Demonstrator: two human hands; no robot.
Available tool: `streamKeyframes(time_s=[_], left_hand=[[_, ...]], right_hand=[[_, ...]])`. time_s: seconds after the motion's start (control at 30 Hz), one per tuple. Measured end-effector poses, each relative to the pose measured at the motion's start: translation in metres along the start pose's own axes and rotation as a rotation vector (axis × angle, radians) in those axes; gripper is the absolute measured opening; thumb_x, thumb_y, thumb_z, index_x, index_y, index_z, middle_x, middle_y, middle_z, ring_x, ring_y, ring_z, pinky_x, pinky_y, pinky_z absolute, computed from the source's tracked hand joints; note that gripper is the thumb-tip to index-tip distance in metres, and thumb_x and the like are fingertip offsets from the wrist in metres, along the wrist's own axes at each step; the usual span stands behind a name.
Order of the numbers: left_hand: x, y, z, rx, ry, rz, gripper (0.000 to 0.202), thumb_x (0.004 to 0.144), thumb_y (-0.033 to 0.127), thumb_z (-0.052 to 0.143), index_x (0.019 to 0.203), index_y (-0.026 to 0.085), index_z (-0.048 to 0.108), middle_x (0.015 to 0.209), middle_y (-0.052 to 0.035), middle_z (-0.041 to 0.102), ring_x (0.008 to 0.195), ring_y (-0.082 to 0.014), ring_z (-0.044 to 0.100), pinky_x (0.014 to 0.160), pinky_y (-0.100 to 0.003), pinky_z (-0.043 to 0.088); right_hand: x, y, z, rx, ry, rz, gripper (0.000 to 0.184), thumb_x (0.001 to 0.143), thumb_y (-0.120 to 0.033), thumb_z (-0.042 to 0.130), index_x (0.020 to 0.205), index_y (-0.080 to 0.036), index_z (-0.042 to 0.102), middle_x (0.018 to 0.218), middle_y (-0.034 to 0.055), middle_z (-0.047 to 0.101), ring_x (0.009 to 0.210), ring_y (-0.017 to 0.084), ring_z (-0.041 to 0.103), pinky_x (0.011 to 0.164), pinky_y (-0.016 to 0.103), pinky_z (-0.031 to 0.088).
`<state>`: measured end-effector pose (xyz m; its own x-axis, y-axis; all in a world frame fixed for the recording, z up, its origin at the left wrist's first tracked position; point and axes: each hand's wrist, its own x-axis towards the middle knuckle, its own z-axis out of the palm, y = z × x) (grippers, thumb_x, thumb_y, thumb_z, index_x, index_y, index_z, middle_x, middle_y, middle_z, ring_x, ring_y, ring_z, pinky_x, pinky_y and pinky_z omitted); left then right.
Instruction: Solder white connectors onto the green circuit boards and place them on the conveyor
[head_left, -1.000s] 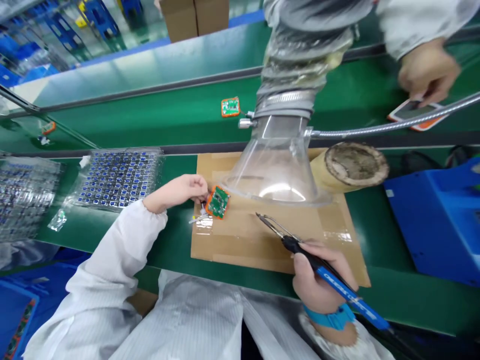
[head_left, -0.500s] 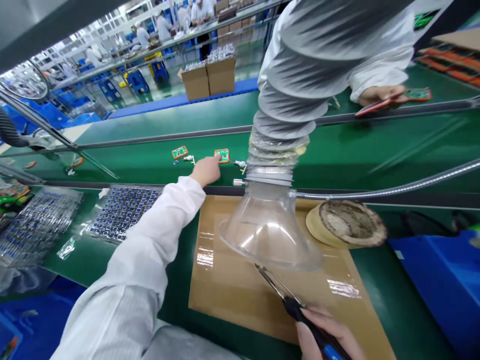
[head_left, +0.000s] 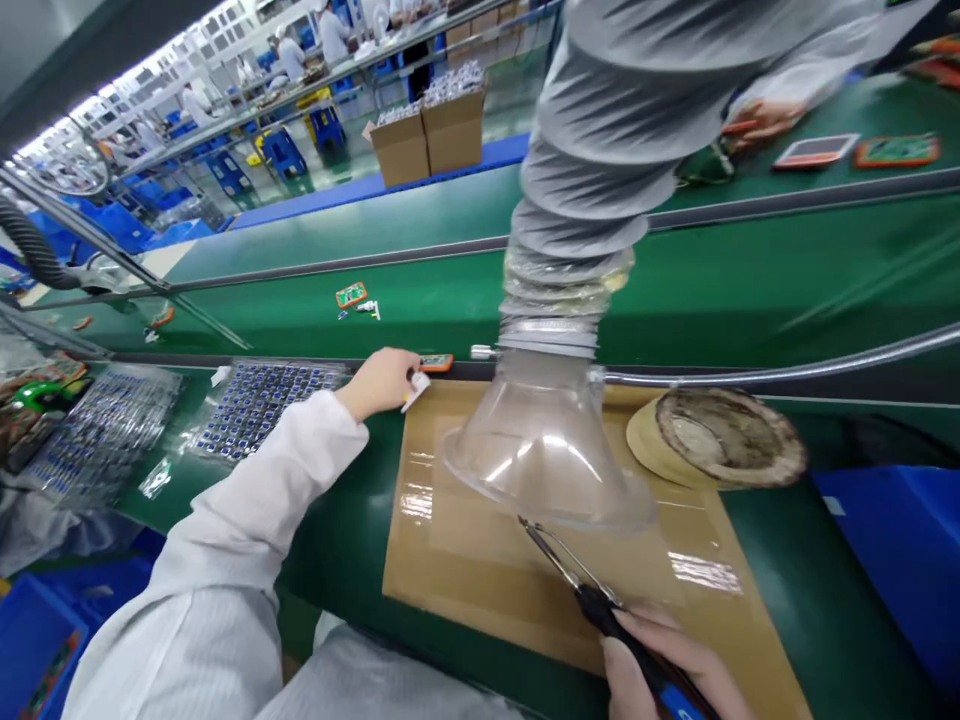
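Note:
My left hand (head_left: 381,381) is closed around a small circuit board in an orange frame (head_left: 435,363) with a white connector (head_left: 415,389) hanging from it, at the far left corner of the cardboard mat (head_left: 480,560). My right hand (head_left: 667,670) grips a soldering iron (head_left: 592,595) with a black and blue handle at the bottom right; its tip rests over the mat below the clear fume funnel (head_left: 544,450).
A grey ribbed duct (head_left: 592,150) rises from the funnel. A brown worn roll (head_left: 716,435) lies at the mat's right. Trays of small blue parts (head_left: 255,400) sit to the left. Another orange-framed board (head_left: 351,295) lies on the green belt. A co-worker's hand (head_left: 757,118) works across the belt.
My left hand reached out to the belt, took a board and has drawn it back to the mat's corner. The right hand has kept the iron almost still.

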<state>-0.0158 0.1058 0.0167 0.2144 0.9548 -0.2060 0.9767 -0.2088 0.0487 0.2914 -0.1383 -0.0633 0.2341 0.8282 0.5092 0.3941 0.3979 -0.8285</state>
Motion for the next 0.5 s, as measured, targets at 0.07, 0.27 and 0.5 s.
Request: streamKeyframes(time_s=[0.07, 0.27, 0.5], left_hand=[[-0.049, 0.001, 0.015, -0.051, 0.011, 0.161, 0.014, 0.089, 0.025, 0.060, 0.086, 0.017, 0.071, 0.092, -0.0093, 0.075, 0.093, -0.0239, 0.069, 0.083, -0.032, 0.049], [-0.131, 0.030, 0.067, -0.165, 0.040, 0.546, 0.021, 0.091, 0.016, 0.056, 0.106, 0.017, 0.070, 0.120, -0.0108, 0.073, 0.114, -0.0235, 0.063, 0.096, -0.035, 0.044], [-0.155, -0.017, 0.056, -0.200, 0.186, 0.169, 0.038, 0.097, 0.017, 0.047, 0.132, 0.019, 0.063, 0.115, -0.0086, 0.075, 0.109, -0.0229, 0.064, 0.099, -0.040, 0.043]], right_hand=[[0.000, -0.001, 0.000, -0.006, 0.013, 0.007, 0.006, 0.087, -0.020, 0.075, 0.092, -0.019, 0.072, 0.086, 0.0056, 0.073, 0.078, 0.020, 0.073, 0.073, 0.031, 0.059], [-0.004, -0.004, 0.011, -0.031, -0.021, 0.226, 0.034, 0.089, -0.049, 0.076, 0.097, -0.017, 0.071, 0.080, 0.0078, 0.075, 0.070, 0.022, 0.074, 0.068, 0.032, 0.059], [-0.004, -0.014, 0.050, -0.030, -0.393, 0.260, 0.050, 0.094, -0.058, 0.065, 0.129, -0.024, 0.065, 0.110, 0.0071, 0.081, 0.109, 0.029, 0.076, 0.101, 0.044, 0.058]])
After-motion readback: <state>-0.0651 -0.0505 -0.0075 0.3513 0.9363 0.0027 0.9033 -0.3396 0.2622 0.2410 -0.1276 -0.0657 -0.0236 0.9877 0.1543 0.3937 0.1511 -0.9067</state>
